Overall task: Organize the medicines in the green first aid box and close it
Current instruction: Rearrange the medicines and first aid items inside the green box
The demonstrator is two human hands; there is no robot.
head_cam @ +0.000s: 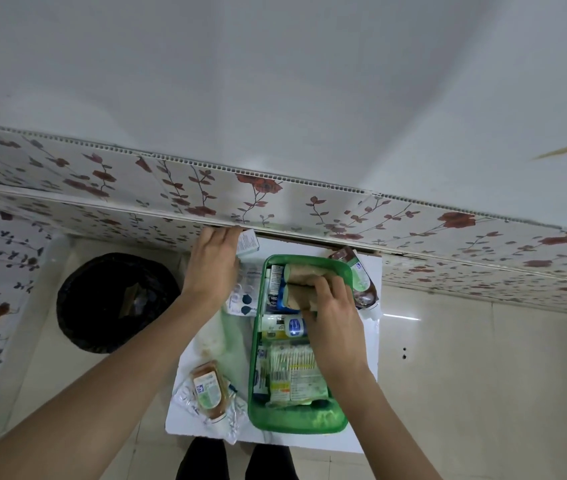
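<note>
Inside, right hand (332,317) on soft cylindrical bandage rolls (304,284).

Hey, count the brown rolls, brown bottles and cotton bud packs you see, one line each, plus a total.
Brown rolls: 2
Brown bottles: 2
Cotton bud packs: 1
Total: 5

A home room, by the look of it: glossy pale floor tiles (483,358), floral-patterned wall panels (206,188) under plain white paint, and a bin lined with a black bag (115,303) standing just beside the small white table's (372,344) left edge.
</note>
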